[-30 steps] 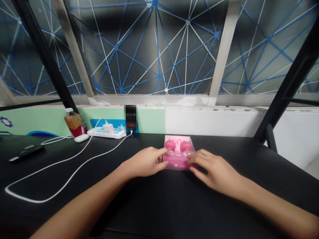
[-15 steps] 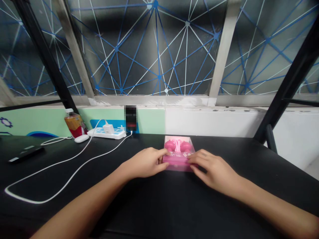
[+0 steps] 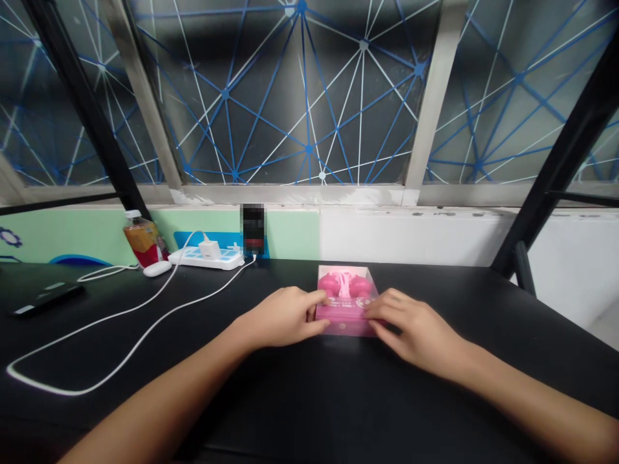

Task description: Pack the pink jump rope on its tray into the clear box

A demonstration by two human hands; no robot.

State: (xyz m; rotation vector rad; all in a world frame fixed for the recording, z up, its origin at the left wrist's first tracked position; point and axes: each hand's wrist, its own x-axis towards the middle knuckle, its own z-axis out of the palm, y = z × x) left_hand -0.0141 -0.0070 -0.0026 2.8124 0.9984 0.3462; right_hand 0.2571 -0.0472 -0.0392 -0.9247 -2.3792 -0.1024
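A pink box (image 3: 344, 310) with a clear cover lies flat on the black table. Through the cover two rounded pink pieces (image 3: 360, 285) show, with a bundle of pale pink cord (image 3: 344, 283) between them. My left hand (image 3: 289, 316) has its fingers and thumb closed on the box's left side. On the opposite side, my right hand (image 3: 409, 323) grips the right edge, fingers on top and thumb near the front corner. Some of the fingertips are hidden against the box.
Behind and left stand a white power strip (image 3: 213, 259) with a charger (image 3: 209, 249), a blurred dark device (image 3: 254, 231) and a drink bottle (image 3: 142, 238). A white cable (image 3: 145, 309) loops over the left table, near a white mouse-shaped object (image 3: 157, 269) and a black flat object (image 3: 48, 299).
The pink box sits very slightly nearer to me, and its front face shows a little more. Both hands keep almost the same places on its sides.
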